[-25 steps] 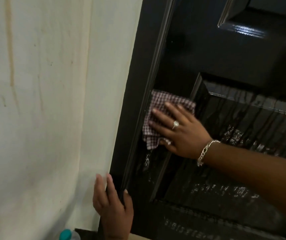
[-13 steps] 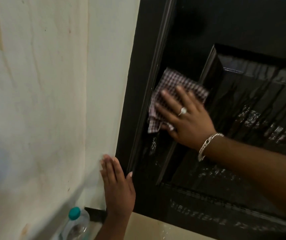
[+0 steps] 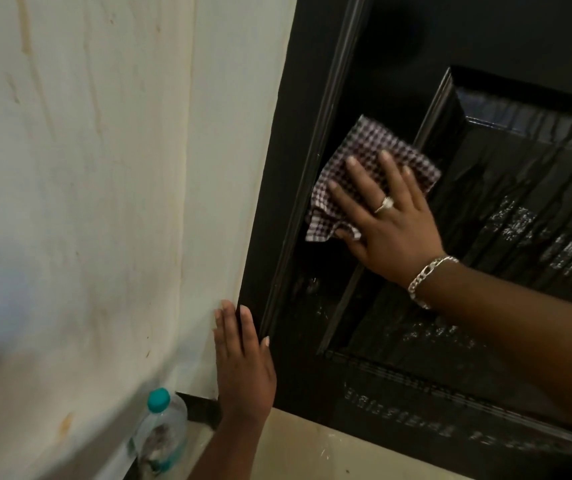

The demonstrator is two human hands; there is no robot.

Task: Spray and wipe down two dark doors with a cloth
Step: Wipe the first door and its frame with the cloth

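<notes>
A glossy dark panelled door (image 3: 506, 237) fills the right half of the view, wet with streaks and droplets on its lower panel. A folded purple-and-white checked cloth (image 3: 364, 161) lies flat against the door's left stile. My right hand (image 3: 388, 216), wearing a ring and a chain bracelet, presses the cloth to the door with straight, spread fingers. Lower down, my left hand (image 3: 243, 368) rests flat with straight fingers against the dark door frame (image 3: 277, 209), beside the wall.
A cream, stained wall (image 3: 104, 202) takes up the left half. A clear plastic bottle (image 3: 161, 434) with a teal cap stands on the floor at the wall's foot. Pale floor tile (image 3: 312, 452) shows below the door.
The view has tilted down, showing more of the floor and bottle. My right hand and the cloth have shifted slightly on the stile. My left hand now lies flatter against the frame.
</notes>
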